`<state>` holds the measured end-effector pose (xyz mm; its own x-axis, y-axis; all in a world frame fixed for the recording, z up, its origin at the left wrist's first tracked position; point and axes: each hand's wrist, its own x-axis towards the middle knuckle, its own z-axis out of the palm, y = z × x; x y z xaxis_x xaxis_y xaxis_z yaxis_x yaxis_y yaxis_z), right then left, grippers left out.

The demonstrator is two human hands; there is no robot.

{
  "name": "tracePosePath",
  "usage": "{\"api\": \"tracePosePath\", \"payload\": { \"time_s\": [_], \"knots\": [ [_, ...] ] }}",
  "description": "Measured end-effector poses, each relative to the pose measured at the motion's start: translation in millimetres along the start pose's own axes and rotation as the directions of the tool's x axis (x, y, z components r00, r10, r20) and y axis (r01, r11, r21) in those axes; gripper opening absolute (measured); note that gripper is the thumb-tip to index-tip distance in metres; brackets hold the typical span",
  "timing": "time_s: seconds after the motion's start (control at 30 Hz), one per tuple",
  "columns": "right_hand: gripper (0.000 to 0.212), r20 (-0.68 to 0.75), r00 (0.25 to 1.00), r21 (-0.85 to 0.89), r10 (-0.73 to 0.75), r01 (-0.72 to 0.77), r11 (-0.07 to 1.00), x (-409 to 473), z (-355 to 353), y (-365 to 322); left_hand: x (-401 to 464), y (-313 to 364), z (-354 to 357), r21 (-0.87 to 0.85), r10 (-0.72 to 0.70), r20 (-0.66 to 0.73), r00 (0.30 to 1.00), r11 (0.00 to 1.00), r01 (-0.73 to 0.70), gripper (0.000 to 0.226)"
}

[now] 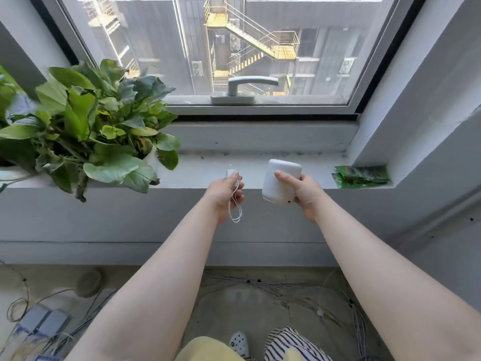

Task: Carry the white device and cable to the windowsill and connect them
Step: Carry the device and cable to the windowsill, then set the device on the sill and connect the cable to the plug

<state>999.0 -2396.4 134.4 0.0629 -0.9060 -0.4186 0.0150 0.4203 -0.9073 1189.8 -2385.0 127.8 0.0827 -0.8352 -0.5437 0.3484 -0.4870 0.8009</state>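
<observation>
Both arms reach forward toward the windowsill (197, 175), hands held in the air just at its front edge. The right hand (303, 194) is wrapped around the white device (279, 182), a rounded cylinder held nearly upright, its long axis running from about 6 to 12 o'clock with a slight lean, the domed top toward the window and the flat base toward the person. The thumb lies across the front of the body and the other fingers curl behind it, so the grip is closed firmly on the device. A small dark dot shows low on the side near the base (possibly a port, too small to tell).

At 9 o'clock from the device, a little apart from it, the left hand (225, 195) pinches the cable (235, 204) between thumb and fingers. Its white plug end sticks out past the fingertips, pointing toward 12 o'clock, while the thin cord hangs in a narrow loop down toward 6 o'clock below the palm.

A leafy potted plant (88, 126) sits on the sill at 9 o'clock, green packets (360, 175) lie at 3 o'clock in the corner, and the window handle (242, 91) is at 12 o'clock.
</observation>
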Motion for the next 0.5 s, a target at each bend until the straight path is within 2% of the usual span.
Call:
{"api": "tracePosePath", "payload": {
  "time_s": [0.2,0.5],
  "knots": [
    [0.063,-0.032,0.988,-0.063,-0.151,0.149,0.987,42,17,-6,32,16,-9,-0.040,0.017,-0.037,0.999,0.999,-0.019,0.020],
    [0.067,0.053,0.965,-0.113,-0.255,0.260,0.959,96,23,-8,67,37,-15,-0.091,0.044,-0.096,0.994,0.994,-0.053,0.019]
  ]
}}
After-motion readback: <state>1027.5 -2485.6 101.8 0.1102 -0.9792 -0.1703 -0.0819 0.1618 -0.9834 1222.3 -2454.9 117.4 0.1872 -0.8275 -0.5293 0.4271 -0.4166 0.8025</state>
